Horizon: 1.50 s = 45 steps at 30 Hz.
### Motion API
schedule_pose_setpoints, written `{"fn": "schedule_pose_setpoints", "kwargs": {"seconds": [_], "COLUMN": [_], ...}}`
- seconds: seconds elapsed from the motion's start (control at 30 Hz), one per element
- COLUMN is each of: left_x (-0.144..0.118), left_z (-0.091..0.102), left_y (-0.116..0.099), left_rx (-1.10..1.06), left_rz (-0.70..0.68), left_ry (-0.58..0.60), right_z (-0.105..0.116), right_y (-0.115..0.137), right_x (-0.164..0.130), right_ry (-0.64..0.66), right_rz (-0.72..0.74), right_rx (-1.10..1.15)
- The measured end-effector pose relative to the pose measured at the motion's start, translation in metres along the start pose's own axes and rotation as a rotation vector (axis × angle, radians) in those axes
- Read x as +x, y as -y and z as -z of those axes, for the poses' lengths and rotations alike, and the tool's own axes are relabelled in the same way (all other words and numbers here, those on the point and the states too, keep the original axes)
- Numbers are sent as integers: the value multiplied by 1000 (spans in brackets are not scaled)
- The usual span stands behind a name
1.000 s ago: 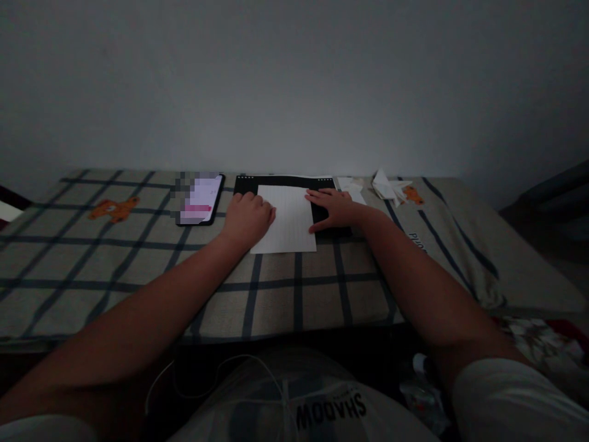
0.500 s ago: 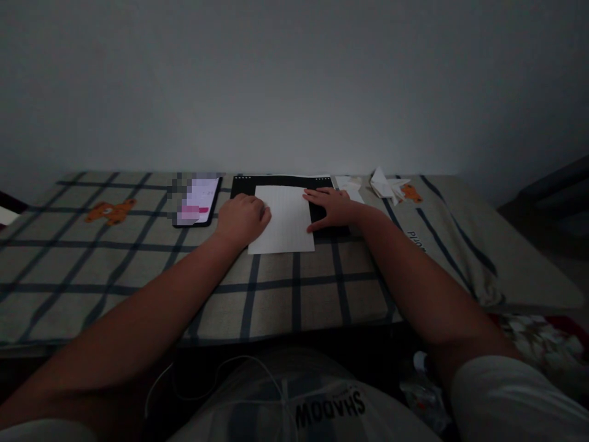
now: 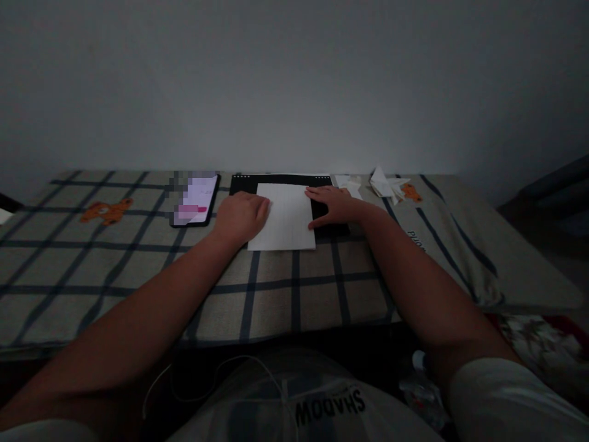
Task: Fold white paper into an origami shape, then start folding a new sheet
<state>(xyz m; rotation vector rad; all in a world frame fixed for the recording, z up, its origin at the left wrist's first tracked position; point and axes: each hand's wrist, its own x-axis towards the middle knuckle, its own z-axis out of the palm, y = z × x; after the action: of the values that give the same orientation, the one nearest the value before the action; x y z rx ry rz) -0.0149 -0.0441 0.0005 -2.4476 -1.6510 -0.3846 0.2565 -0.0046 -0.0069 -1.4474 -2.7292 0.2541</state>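
Note:
A white sheet of paper (image 3: pixel 289 218) with faint lines lies flat on a black board or pad (image 3: pixel 332 229) with rows of small white marks along its far edge. The sheet's near end reaches past the board onto the cloth. My left hand (image 3: pixel 242 216) is closed at the paper's left edge, its fingers curled and partly hidden, thumb against the sheet. My right hand (image 3: pixel 332 205) rests at the right edge with fingers apart, fingertips and thumb touching the paper and the palm over the board.
A lit phone (image 3: pixel 197 201) lies on the checked tablecloth (image 3: pixel 271 294) to the left. Right of the board are some white paper (image 3: pixel 350 185) and a folded paper piece (image 3: pixel 385 185). The wall (image 3: pixel 294 86) rises behind the table. A plastic bottle (image 3: pixel 421 387) is below, at right.
The paper has shifted very slightly away from me and turned a touch. My left thumb has moved a little up along the sheet; the right hand stays nearly in place.

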Motion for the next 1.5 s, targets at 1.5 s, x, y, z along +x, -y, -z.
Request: {"fn": "schedule_pose_setpoints", "kwargs": {"seconds": [1.5], "left_x": [15], "left_z": [-12], "left_y": [5], "left_rx": [21], "left_rz": [-19], "left_ry": [104], "right_z": [16], "right_y": [7], "right_x": [-9], "right_ry": [-152], "right_rz": [-37], "right_rx": [-186]}}
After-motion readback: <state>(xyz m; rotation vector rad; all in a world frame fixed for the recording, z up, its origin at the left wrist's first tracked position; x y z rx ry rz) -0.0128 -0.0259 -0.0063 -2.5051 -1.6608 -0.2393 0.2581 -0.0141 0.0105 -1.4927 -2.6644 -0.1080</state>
